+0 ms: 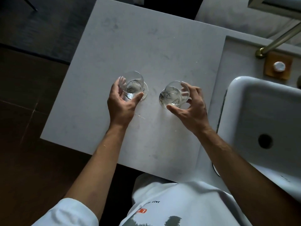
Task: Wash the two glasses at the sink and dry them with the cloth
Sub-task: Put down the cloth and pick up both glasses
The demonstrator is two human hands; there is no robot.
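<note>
Two clear drinking glasses stand over the pale stone counter. My left hand wraps around the left glass, thumb on its near side and fingers on its far left side. My right hand grips the right glass, which has dark print on its wall and tilts a little to the left. Whether either glass rests on the counter or is lifted just off it is unclear. No cloth is in view.
A white ceramic sink with a dark drain hole lies to the right. A brass tap reaches over from the upper right, with a small knob on a wooden square behind the basin. Dark floor borders the counter's left edge.
</note>
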